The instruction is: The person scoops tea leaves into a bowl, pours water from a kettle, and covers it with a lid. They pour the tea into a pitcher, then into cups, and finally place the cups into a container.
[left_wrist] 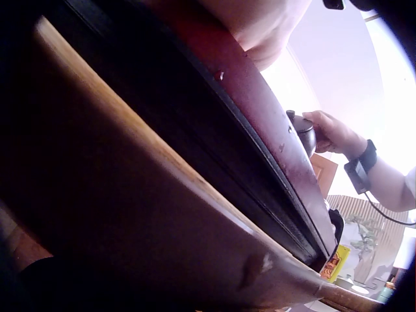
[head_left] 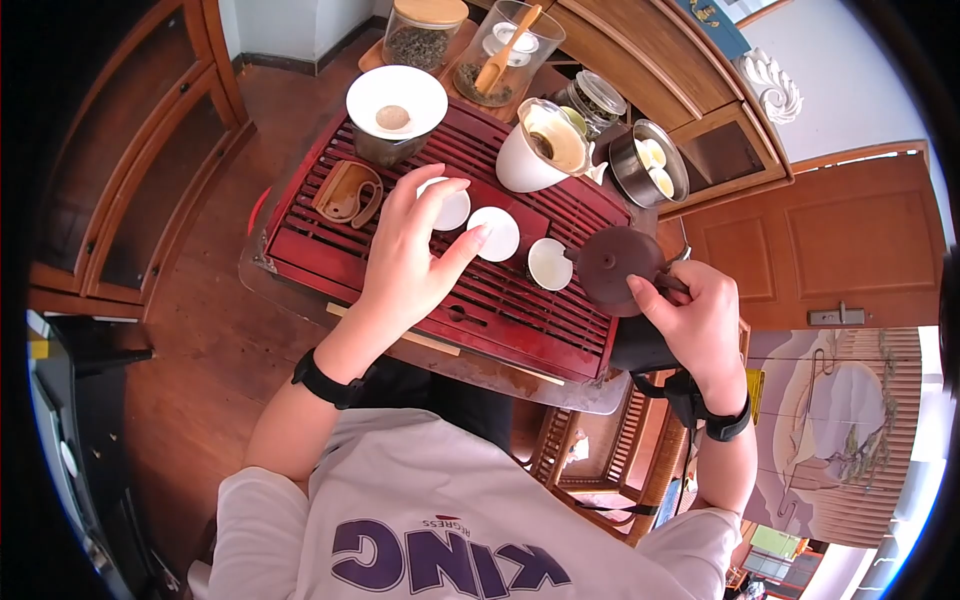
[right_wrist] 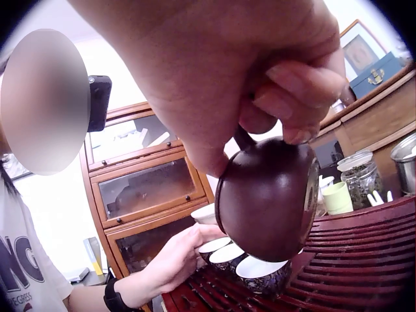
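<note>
My right hand grips the side handle of a dark brown teapot, its thumb reaching onto the lid side. The tilted teapot has its spout at the rim of the rightmost small cup. My left hand reaches over the other cups with thumb and fingers apart. Its thumb overlaps the middle cup, and its fingers partly cover the left cup. White insides and dark patterned outsides show on the cups in the right wrist view. The left wrist view mostly catches the tray's side.
The cups stand on a red slatted tea tray. Behind them are a white strainer bowl on a jar, a white pitcher, tea jars and a metal pot. A wooden tea tool lies at the left.
</note>
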Motion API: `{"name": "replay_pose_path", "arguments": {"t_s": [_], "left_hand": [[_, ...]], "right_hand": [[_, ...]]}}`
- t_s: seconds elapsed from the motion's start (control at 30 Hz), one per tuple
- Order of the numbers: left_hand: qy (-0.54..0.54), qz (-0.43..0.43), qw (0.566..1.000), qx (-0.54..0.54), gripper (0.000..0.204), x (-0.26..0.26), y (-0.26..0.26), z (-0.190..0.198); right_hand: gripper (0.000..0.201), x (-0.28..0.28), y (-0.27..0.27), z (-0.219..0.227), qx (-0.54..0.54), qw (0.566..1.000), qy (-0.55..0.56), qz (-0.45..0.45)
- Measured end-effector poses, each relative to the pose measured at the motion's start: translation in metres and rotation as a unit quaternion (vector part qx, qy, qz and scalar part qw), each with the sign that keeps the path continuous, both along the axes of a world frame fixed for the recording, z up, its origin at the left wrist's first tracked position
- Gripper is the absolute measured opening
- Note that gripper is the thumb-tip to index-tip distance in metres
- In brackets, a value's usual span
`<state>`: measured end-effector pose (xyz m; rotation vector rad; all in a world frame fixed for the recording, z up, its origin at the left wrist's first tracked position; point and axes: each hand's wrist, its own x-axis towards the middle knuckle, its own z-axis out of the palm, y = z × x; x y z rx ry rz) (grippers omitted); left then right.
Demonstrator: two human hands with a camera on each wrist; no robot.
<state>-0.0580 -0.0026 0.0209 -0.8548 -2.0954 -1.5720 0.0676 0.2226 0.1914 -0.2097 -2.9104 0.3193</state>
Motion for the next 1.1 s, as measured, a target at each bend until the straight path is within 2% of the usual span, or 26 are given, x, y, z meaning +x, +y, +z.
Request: {"name": "replay_pose_path", "arguments": {"t_s": [0.2,0.4,1.1], "left_hand": [[-0.012,-0.001,1.0,0.011,0.038,0.0,0.0,-0.001],[-0.016,-0.006,1.0,0.011,0.036,0.0,-0.001,-0.001],[-0.031,-0.008,0.999,0.017,0.031,0.0,-0.001,0.001]], "right_hand": [[0.047,-0.002,0.0,0.001,0.022,1.0,0.001,0.018],[0.049,0.001,0.005,0.001,0.022,0.999,-0.019,-0.018],[0.048,0.002,-0.001,0.008,0.049,0.998,0.009,0.026]]}}
